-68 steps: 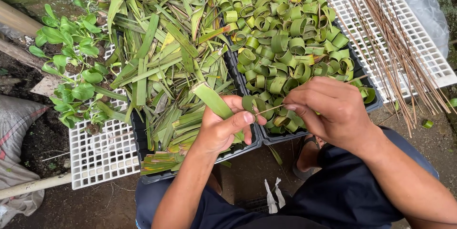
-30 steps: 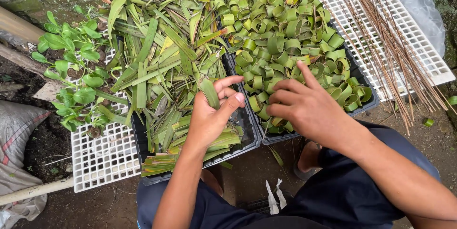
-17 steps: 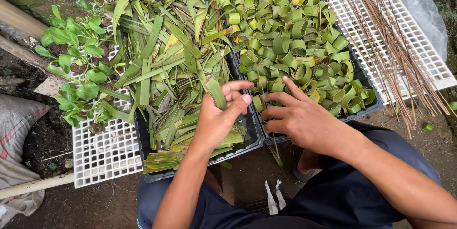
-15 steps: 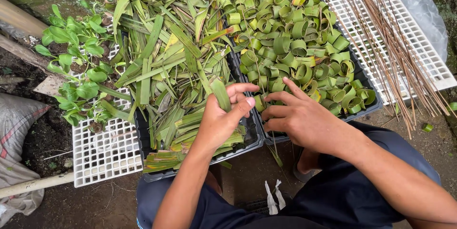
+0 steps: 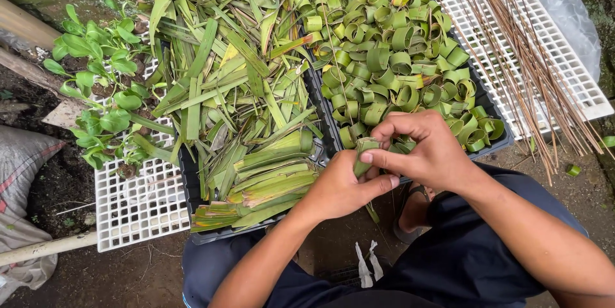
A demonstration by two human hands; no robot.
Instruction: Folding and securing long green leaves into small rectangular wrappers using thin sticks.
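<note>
Head view: both hands meet low in the middle of the picture, just in front of the near edge of two dark trays. The left hand [image 5: 339, 189] is clenched around the lower part of a green leaf strip [image 5: 363, 154], thumb pointing right across its base. The right hand [image 5: 426, 151] comes in from the right and sits above and slightly behind the left, its fingertips pinching the top of the same strip, which looks folded or rolled over there. The strip stands nearly upright between the two hands, its long axis running from the left palm up toward the trays, so it lies to the left of the right hand and directly over the left one. Both hands are equally close, since both grip it.

Just beyond the hands, the right tray [image 5: 496, 145] is heaped with rolled leaf rings [image 5: 391, 58], the nearest touching distance from the right fingers. The left tray [image 5: 192, 218] holds flat cut leaf strips [image 5: 237, 103], with a neat bundle near the left wrist. A white plastic grid [image 5: 138, 205] lies left of it under a small leafy plant [image 5: 96, 90]. Another white grid [image 5: 564, 71] at the right carries thin brown sticks [image 5: 512, 45]. The person's dark trousers [image 5: 500, 250] fill the bottom.
</note>
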